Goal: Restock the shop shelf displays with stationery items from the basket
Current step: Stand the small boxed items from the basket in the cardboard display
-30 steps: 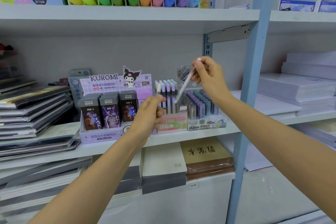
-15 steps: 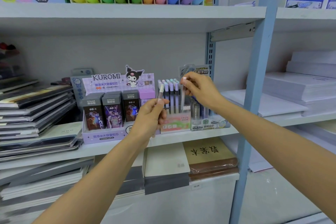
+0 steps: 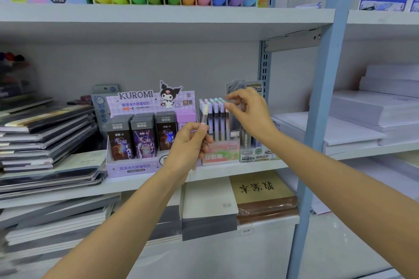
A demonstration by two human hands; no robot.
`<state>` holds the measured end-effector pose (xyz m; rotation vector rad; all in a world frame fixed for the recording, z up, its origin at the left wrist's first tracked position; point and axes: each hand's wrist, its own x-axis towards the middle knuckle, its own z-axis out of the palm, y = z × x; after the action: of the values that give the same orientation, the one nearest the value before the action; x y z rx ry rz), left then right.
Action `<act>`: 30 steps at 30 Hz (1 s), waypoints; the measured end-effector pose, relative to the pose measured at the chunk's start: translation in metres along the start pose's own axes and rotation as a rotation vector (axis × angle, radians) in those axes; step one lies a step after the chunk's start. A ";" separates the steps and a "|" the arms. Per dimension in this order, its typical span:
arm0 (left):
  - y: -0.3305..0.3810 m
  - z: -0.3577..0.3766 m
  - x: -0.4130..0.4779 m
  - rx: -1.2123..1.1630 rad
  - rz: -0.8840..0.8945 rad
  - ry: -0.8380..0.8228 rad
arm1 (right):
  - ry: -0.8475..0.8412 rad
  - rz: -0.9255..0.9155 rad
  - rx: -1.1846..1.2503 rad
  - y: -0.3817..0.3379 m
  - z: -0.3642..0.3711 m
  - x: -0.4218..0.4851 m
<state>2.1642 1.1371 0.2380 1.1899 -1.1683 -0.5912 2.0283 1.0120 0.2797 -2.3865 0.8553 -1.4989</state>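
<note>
Restocking, insertion step. Right hand grip pinches the cap of a pen standing in the Fruit Soda display box. Left hand grip clamps a yellow-capped pen (likely next), which needs a free slot.

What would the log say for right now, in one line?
left hand: holds yellow-capped pen | right hand: pinches pink-capped pen top | pink-capped pen: upright in Fruit Soda box
</note>
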 end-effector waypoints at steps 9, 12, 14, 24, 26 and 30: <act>0.008 0.007 -0.003 -0.058 0.055 -0.006 | -0.301 0.032 0.601 -0.041 -0.005 -0.017; 0.004 0.001 -0.007 0.106 0.160 0.111 | -0.173 0.051 0.637 -0.041 -0.010 -0.011; -0.002 -0.007 -0.011 0.398 0.320 0.176 | -0.020 0.058 0.666 -0.038 -0.017 -0.004; -0.042 -0.016 -0.025 0.967 0.442 0.038 | 0.038 -0.025 0.384 -0.025 -0.001 -0.002; -0.043 -0.017 -0.023 0.972 0.451 0.043 | -0.013 -0.059 0.341 -0.026 0.006 -0.006; -0.046 -0.018 -0.022 0.976 0.467 0.055 | -0.120 -0.110 0.259 -0.031 0.012 -0.004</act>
<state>2.1826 1.1487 0.1882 1.6232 -1.6834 0.4368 2.0486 1.0375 0.2854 -2.3338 0.4786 -1.3907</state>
